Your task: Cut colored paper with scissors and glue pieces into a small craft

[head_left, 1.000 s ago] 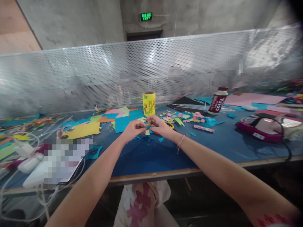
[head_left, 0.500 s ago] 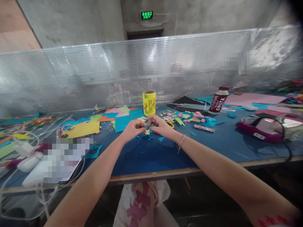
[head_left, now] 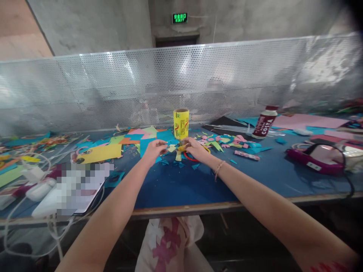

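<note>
My left hand [head_left: 154,152] is held low over the blue tabletop, its fingers bent and the thumb slightly apart from them. Blue paper [head_left: 147,144] lies just behind it. Across a short gap, my right hand [head_left: 195,149] has its thumb and forefinger close together. Whatever is between those fingertips, if anything, is too small to make out. Red and yellow loops [head_left: 189,157], like scissor handles, lie partly hidden beneath this hand. Small blue and pale yellow paper scraps [head_left: 178,155] are scattered between the hands.
A yellow-labelled roll [head_left: 181,124] stands behind the hands, before a perforated metal screen [head_left: 113,87]. Coloured paper [head_left: 103,153] and a phone [head_left: 90,192] with white cables are left. Paper strips [head_left: 227,141], a COSTA bottle [head_left: 265,122] and a purple device [head_left: 314,160] are right.
My hands have moved apart; before, their fingertips met around a small blue paper piece. The view has shifted slightly, and more scraps and the red loop now show between them.
</note>
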The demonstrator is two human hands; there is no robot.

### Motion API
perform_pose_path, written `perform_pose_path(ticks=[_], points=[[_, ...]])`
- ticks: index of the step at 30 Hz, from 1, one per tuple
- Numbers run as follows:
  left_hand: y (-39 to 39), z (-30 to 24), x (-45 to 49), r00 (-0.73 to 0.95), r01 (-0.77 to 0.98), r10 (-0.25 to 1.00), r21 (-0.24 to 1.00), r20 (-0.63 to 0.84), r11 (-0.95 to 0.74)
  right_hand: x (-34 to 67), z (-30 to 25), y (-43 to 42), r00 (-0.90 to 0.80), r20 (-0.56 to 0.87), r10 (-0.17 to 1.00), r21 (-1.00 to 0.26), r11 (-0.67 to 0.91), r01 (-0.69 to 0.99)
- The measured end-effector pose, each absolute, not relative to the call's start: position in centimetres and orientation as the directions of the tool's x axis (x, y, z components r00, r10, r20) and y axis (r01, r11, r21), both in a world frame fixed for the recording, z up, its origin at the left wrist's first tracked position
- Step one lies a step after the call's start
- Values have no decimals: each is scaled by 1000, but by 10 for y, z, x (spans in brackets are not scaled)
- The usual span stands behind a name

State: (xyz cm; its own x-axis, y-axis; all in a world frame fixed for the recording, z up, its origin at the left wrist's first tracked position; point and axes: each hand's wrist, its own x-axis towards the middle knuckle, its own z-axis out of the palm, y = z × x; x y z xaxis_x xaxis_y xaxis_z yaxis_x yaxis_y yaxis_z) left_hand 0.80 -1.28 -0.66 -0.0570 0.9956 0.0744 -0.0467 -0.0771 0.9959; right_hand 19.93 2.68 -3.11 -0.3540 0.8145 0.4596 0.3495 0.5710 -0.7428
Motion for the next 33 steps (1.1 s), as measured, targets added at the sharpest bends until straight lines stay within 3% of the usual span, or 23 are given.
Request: perform_pose_path(ticks=[2,5,9,14,18,25,28,33], points=[[-10,-7,4,-108,-88,993,995,45,-54,199,-33,25,-447,492,747,-586,664,465],[-8,-7,1,-143,-117,989,992,23,-40,197,-32,18,-565,486,667,-440,745,502],[-8,-7,2,-148,-130,989,991,6,-25,198,-28,14,-571,496,655,-379,754,536],[-11,-6,3,-143,-103,990,995,-16,1,207,-24,18,-443,540,716,-320,661,679],[-11,-7,4,-113,-77,994,997,7,-16,205,-23,17,-390,580,716,-399,666,630],[-17,-10,14,42,47,991,991,125,-127,191,-25,16,-279,570,773,-712,634,302],[-23,-8,20,93,124,985,980,143,-154,191,-26,17,-293,587,755,-735,649,197],[-29,-5,27,129,166,979,970,155,-175,191,-27,18,-308,594,743,-716,663,219]])
